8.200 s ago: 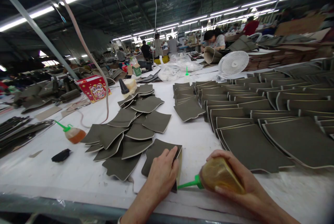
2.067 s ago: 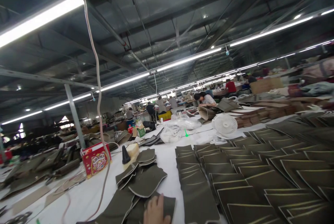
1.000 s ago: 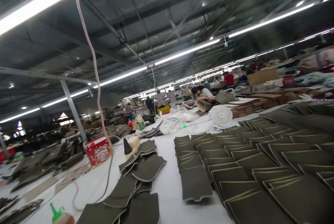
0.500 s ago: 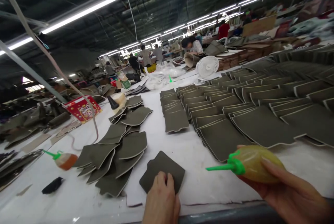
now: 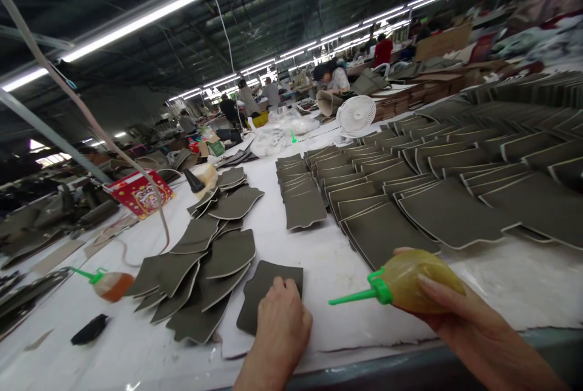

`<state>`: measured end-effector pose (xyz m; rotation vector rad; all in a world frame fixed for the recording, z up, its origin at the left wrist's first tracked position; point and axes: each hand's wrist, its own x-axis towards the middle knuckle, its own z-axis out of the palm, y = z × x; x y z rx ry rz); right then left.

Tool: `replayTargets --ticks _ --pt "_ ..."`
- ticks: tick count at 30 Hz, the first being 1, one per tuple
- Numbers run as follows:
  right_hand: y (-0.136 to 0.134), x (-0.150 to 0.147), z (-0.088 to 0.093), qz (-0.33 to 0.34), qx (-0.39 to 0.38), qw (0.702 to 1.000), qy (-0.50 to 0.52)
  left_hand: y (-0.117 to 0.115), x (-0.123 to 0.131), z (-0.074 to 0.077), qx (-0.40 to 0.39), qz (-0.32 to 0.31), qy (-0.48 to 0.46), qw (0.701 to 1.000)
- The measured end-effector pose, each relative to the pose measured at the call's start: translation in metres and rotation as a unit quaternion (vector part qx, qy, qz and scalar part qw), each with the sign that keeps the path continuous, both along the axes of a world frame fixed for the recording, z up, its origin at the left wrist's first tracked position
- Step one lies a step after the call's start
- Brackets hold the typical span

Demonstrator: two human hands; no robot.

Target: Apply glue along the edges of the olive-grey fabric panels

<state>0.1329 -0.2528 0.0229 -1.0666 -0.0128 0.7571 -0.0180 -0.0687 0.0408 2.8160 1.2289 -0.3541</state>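
My left hand [image 5: 283, 321] lies on a dark grey-green piece [image 5: 255, 291] near the table's front edge, its fingers bent and pressed together over the right part. My right hand [image 5: 460, 312] holds a squeeze bottle [image 5: 421, 282] of yellowish contents, wrapped round its body. The green nozzle points left, above the white table surface, a little right of the piece. A loose heap of similar pieces [image 5: 232, 251] lies to the left of my left hand. Rows of overlapping pieces [image 5: 387, 227] spread behind the bottle.
On the left are a second bottle [image 5: 113, 286] with orange contents, a black scrap [image 5: 90, 329], a red bag [image 5: 141, 192] and a hanging hose [image 5: 93, 118]. A white fan [image 5: 356, 115] stands farther back. People [image 5: 337, 79] are at far tables.
The piece under my left hand has turned, and the fingers have drawn closer together. My right hand has moved left with the bottle. The view has shifted slightly.
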Motion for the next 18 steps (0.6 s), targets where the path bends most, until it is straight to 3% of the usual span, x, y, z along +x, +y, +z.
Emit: replayTargets --ticks 12,15,18 --pt "0.009 -0.003 0.009 0.013 0.018 0.999 -0.035 0.015 0.016 0.008 0.019 0.020 0.006 1.000" --pt "0.011 0.000 0.008 0.022 0.009 0.995 -0.101 0.026 0.007 0.009 0.011 -0.003 -0.009 1.000" --pt "0.019 0.003 0.004 0.050 -0.011 0.972 -0.231 0.037 -0.006 0.007 -0.028 -0.048 -0.059 0.997"
